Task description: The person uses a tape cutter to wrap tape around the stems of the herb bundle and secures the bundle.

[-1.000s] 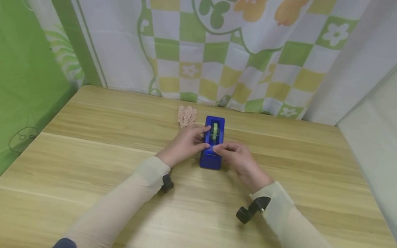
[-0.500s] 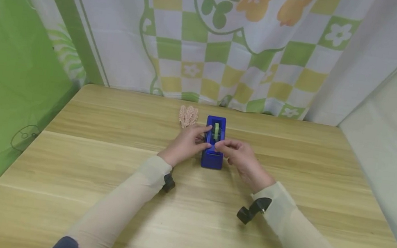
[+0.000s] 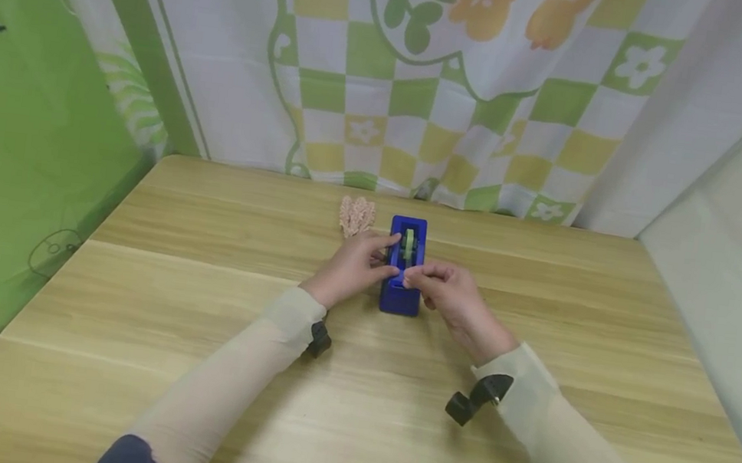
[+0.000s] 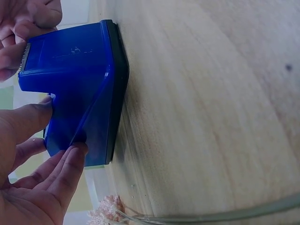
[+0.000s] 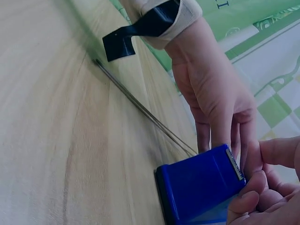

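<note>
A blue tape dispenser [image 3: 399, 302] stands on the table with a pale green tape roll [image 3: 409, 243] in its well. From its left side my left hand [image 3: 356, 267] grips it, thumb on the upper edge and fingertips against the side wall, as the left wrist view shows. My right hand [image 3: 451, 298] has thumb and index finger pinched together right at the serrated cutter [image 4: 24, 57], at the front end of the tape. The pinched tape end itself is mostly hidden by the fingertips. The dispenser's base lies flat on the wood.
Behind my left hand lies a pink frilly flower-like bunch [image 3: 356, 216]; thin stems [image 5: 140, 105] run from it across the table. The wooden table [image 3: 216, 243] ends at a patterned curtain [image 3: 454, 118] at the back. Black camera mounts [image 3: 460, 408] hang below both wrists.
The head view has swung slightly, so everything appears a little farther right. Both hands stay at the dispenser, with the right fingertips shifting only slightly at its front.
</note>
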`<state>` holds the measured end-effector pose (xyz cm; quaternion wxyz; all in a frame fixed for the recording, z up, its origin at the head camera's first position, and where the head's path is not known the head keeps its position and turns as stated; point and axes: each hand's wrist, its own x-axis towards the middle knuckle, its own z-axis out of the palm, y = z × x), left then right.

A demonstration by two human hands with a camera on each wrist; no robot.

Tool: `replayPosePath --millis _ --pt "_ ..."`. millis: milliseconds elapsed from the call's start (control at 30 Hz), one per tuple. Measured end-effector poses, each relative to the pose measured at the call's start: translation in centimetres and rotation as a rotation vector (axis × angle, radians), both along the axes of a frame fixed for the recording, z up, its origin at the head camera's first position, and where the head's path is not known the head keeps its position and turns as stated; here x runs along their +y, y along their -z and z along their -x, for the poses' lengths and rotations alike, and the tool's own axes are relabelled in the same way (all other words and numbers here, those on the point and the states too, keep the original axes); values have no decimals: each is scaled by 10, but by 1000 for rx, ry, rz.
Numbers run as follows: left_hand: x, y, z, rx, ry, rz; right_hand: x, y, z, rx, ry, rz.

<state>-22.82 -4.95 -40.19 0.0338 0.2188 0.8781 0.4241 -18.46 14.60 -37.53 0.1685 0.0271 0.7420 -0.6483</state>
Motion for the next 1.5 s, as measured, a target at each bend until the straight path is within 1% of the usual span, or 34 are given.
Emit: replayPosePath --millis 133,400,567,900,1133,1333,1500 --pt "0 -2 0 -4 -6 5 -1 -2 -4 3 -9 1" --pt "0 -4 -1 -18 -2 -10 -1 -3 -14 -18 9 -5" --pt "1 -4 0 -18 -1 -21 0 0 -21 -15 7 2" --pt "1 -1 0 -9 -16 -9 -1 2 -38 -30 13 -11" --pt "1 1 0 -6 -6 -18 -1 6 -52 -42 16 -14" --pt "1 1 -1 -3 -14 -23 -2 8 -57 -29 21 22" --pt "2 1 -1 -9 -12 -16 -2 9 -63 -41 24 17"
